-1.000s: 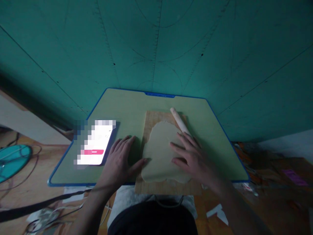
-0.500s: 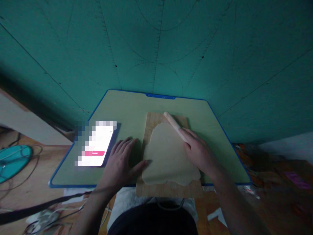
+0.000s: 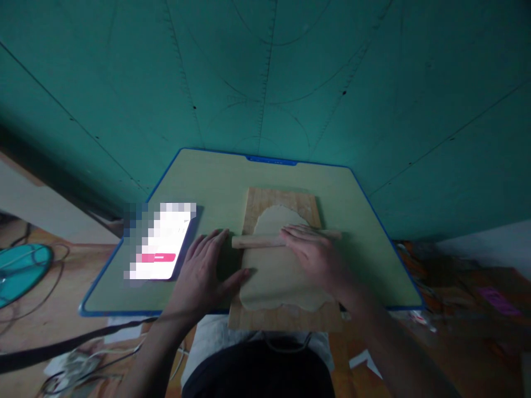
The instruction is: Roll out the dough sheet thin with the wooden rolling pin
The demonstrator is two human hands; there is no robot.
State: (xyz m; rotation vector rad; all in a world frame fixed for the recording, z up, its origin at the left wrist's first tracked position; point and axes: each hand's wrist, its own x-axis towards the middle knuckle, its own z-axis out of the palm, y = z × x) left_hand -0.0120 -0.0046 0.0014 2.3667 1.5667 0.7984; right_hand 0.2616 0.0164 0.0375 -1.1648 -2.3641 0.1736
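Wooden rolling pin (image 3: 265, 240) lies crosswise over the upper part of the dough sheet (image 3: 277, 273), under the right hand (image 3: 317, 257). Right hand: flat, fingers extended and together, palm down on the pin; the fingertips (image 3: 290, 232) reach just past it onto the dough. No fingers curl around the pin (pressing, not gripping). The pin's left end sticks out beyond the dough edge, toward the left hand; its right end shows past the right hand's knuckles.

Left hand (image 3: 203, 273): open, fingers spread, palm flat on the tabletop just beside the wooden board (image 3: 286, 318). The thumb (image 3: 238, 276) reaches right and touches the board edge or the dough edge; cannot tell which in this dim light. Index fingertip sits near the pin's left end, apart from it.

Dough sheet: pale, rolled thin, irregular outline, wider at the near end below the right wrist. It lies on the wooden board and covers most of it. Bare wood shows beyond the pin at the far corners and along the near edge.

Board rests on a pale green folding table with blue rim (image 3: 124, 243), its near edge overhanging toward the person's lap.

Left of the left hand, just beside the fingers: a smartphone (image 3: 164, 243), screen lit (content pixelated).

Beyond the table: teal quilted fabric (image 3: 265, 72) fills the background.
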